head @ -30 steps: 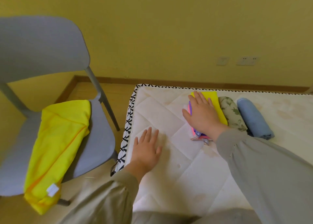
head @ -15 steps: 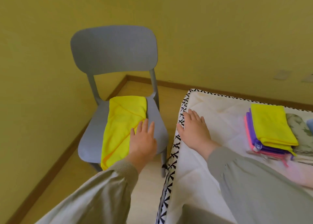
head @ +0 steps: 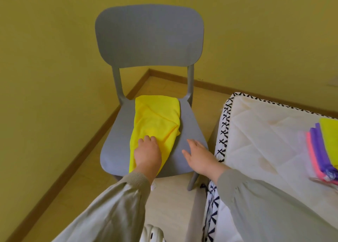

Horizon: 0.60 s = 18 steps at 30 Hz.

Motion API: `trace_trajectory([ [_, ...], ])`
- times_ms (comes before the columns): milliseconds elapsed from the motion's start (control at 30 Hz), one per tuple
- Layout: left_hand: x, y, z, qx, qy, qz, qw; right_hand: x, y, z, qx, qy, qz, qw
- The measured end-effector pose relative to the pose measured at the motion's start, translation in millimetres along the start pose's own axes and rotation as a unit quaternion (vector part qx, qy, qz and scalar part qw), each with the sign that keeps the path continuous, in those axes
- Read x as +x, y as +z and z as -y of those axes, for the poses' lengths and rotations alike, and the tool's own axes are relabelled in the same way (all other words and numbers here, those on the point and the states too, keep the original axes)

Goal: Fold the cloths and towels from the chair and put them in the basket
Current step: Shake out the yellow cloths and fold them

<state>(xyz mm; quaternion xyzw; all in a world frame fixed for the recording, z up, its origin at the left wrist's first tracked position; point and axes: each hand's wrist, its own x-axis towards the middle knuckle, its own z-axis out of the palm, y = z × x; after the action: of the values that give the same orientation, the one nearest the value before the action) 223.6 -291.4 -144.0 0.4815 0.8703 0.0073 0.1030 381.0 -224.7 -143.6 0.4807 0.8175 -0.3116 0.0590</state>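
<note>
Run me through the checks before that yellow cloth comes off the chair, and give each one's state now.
1. Left hand has a grip on the cloth: ok, its fingers curl into the near part.
2. Right hand free to help: ok, open and empty, over the chair seat beside the cloth.
3. Nothing weighing the cloth down: ok, only the left hand is on it.
4. Bare mattress space for folding: ok, left of the stack.
5. Basket within reach: cannot tell, none clearly in view.
</note>
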Motion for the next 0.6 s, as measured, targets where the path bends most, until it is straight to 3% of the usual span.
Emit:
trace_trajectory([
  [233, 13.7, -13.8, 10.0, -0.116, 0.037, -0.134, 0.983, 5.9, -20.0, 1.3, 0.062, 0.033, 0.002, 0.998],
  [500, 1.6, -103.2, -36.1, -0.250, 0.166, -0.216, 0.929, -30.8, -82.8, 13.3, 0.053, 0.003, -0.126, 0.991],
  [600, -7.3, -140.7, -59.3, -0.292, 0.172, -0.210, 0.917, -54.8, -116.1, 15.3, 0.067, -0.002, -0.189, 0.980],
])
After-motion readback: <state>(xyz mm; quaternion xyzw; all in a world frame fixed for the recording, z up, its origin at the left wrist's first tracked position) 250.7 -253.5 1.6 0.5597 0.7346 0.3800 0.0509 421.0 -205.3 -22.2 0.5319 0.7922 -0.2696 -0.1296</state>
